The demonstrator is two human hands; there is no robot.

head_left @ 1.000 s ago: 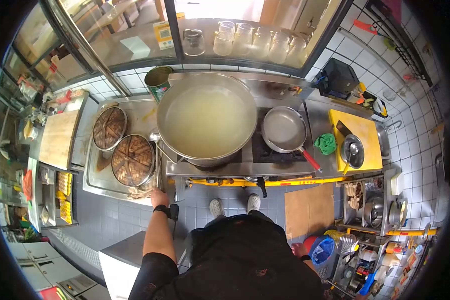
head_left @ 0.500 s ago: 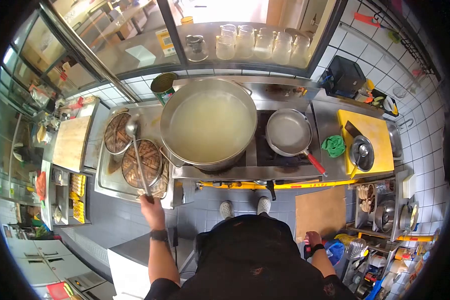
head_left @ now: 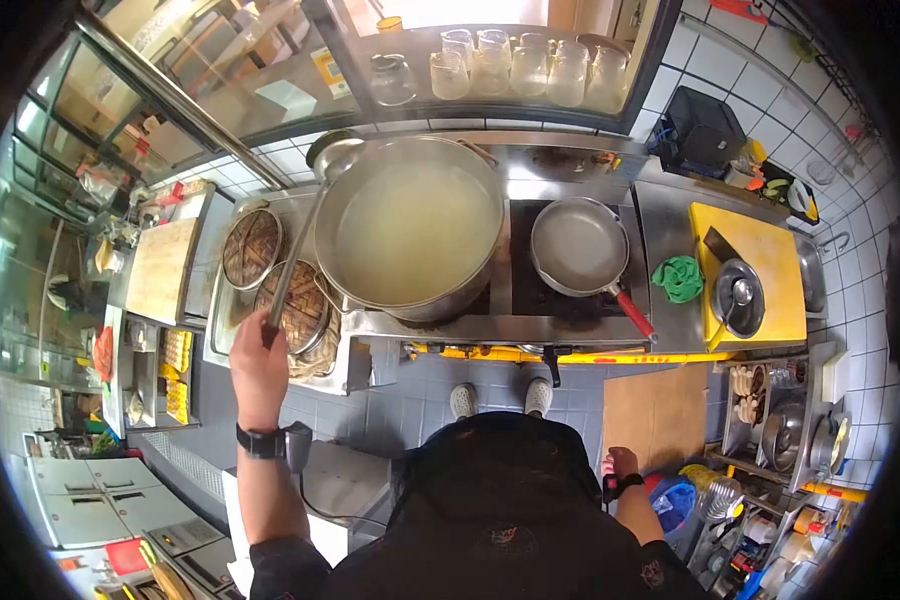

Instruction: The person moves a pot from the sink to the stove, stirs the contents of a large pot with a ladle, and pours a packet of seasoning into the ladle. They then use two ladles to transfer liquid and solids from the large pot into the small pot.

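My left hand (head_left: 258, 365) is closed around the dark handle of a long metal ladle (head_left: 305, 232). The ladle's bowl is raised over the tin can behind the large pot's left rim. In the big metal pot (head_left: 495, 225) is a pale, cloudy, steaming liquid. Two round brown woven lids (head_left: 253, 248) lie on the steel counter at left, the nearer one partly behind the ladle. My right hand (head_left: 622, 465) hangs low by my side with curled fingers, and I see nothing in it.
A red-handled pan (head_left: 578, 245) sits on the burner to the right. Beyond it are a green cloth (head_left: 678, 279), a yellow cutting board (head_left: 778, 280), a cleaver (head_left: 720, 246) and a metal bowl (head_left: 728, 318). Glass jugs (head_left: 567, 75) line the window ledge. Cardboard (head_left: 655, 415) lies on the floor.
My left hand has moved left, and the ladle's bowl has swung from above the woven lids up and right to the tin can beside the pot. My view has shifted slightly.
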